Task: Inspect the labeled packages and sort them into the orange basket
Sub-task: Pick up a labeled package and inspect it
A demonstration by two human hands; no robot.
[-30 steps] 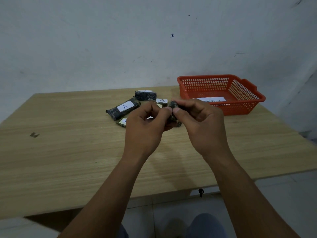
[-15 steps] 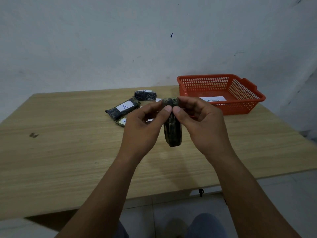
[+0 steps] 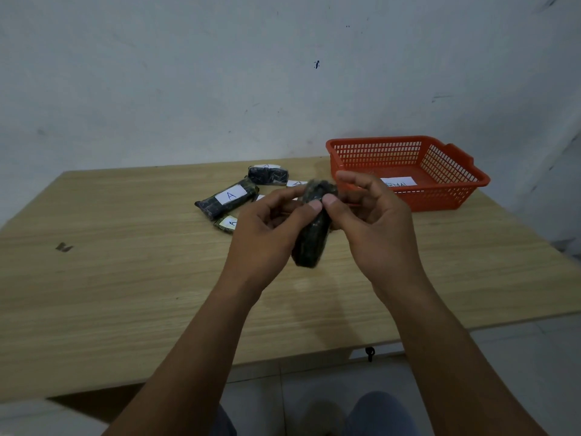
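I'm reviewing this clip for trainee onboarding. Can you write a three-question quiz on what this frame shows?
1. True or false: both hands hold the dark package.
2. What lies inside the orange basket? A) a white label B) two packages C) a cup
3. Which letter is on the long package lying on the table?

Key: 1 true: left hand and right hand pinch its top. 2 A. 3 A.

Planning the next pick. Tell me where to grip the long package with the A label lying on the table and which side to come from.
Grip the long package across its narrow width near the middle, over the A label, coming from above. It lies flat and diagonal on the table, with both long sides showing. A smaller package sits close by its near side, so keep the fingers tight there.
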